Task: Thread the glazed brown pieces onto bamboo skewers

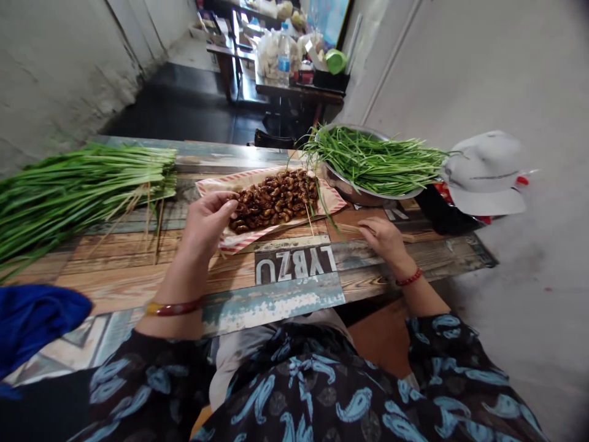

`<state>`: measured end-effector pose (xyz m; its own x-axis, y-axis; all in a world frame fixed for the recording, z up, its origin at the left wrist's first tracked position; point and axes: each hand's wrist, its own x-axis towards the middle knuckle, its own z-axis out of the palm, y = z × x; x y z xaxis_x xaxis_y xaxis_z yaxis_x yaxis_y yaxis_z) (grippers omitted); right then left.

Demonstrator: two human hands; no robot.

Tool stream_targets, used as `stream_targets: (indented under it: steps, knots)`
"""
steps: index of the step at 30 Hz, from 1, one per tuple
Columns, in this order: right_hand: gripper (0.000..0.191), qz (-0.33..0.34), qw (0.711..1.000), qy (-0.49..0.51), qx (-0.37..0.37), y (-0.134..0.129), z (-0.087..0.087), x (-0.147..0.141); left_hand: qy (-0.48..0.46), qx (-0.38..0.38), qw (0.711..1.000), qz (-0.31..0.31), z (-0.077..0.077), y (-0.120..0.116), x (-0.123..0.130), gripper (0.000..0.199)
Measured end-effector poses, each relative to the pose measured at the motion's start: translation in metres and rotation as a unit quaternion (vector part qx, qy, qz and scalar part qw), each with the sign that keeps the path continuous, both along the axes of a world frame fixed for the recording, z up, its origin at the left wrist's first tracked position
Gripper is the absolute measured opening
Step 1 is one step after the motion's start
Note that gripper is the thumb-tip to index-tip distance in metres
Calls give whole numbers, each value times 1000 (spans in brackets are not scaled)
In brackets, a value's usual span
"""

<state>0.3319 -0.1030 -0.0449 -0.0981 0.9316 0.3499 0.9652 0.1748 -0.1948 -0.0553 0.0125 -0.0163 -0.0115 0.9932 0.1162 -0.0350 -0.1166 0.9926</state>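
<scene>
Left hand (205,225): fingers curled narrow, raised just beside the brown food pieces; anything between the fingertips hidden, so no telling whether held. Right hand (384,239): fingers closed over thin wooden sticks (354,229), low above the table. Brown food pieces (273,199): one glossy heap on red-and-white striped paper (216,184), between both hands, on a painted plank table (294,264) with upside-down letters. Steel bowl (350,190) of green chives (377,162): just beside the paper, far right. Bunch of chives (83,184): left end of the table. Blue cloth (37,325): near left corner. White cap (485,172): on a black bag (446,212), right of the table. Red bead bracelet (408,277): right wrist. Dark paisley sleeve (442,350): right arm. Water bottle (284,55) and plastic bags (269,55): on a second table (299,92), well beyond.
</scene>
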Motion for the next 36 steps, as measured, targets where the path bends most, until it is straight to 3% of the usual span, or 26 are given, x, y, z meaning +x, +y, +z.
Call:
stream_targets:
  steps: [7, 10, 12, 15, 18, 20, 22, 25, 28, 30, 36]
  knots:
    - [23, 42, 999, -6, -23, 11, -9, -28, 35, -2, 999, -30, -3, -5, -1, 30]
    - [23, 44, 999, -11, -18, 7, -18, -26, 109, 38, 992, -60, -9, -6, -3, 26]
    - [24, 42, 999, -6, -7, 2, -23, -22, 206, 77, 974, -56, -14, -6, -3, 22]
    - [27, 25, 999, 6, 42, -4, -22, -18, 368, 134, 918, -59, -19, -10, 0, 19]
    - [28, -1, 995, 9, 99, -4, -11, -32, 438, 165, 882, -45, -17, -15, 4, 26]
    - [28, 15, 995, -5, 103, -1, 1, -52, 428, 188, 884, -18, -14, -18, 8, 28]
    - [27, 52, 996, -7, 76, 3, 13, -78, 377, 199, 904, -19, -10, -21, 12, 26]
    - [27, 95, 995, 6, 29, 12, 24, -120, 270, 172, 942, -100, -4, -26, 17, 24]
    - [26, 131, 991, 24, -15, 18, 27, -153, 209, 147, 946, -198, 0, -32, 22, 25]
    - [25, 144, 988, 35, -33, 20, 27, -165, 195, 145, 945, -218, 1, -36, 25, 22]
    - [24, 154, 986, 22, -57, 17, 24, -174, 220, 164, 941, -196, -3, -38, 28, 10]
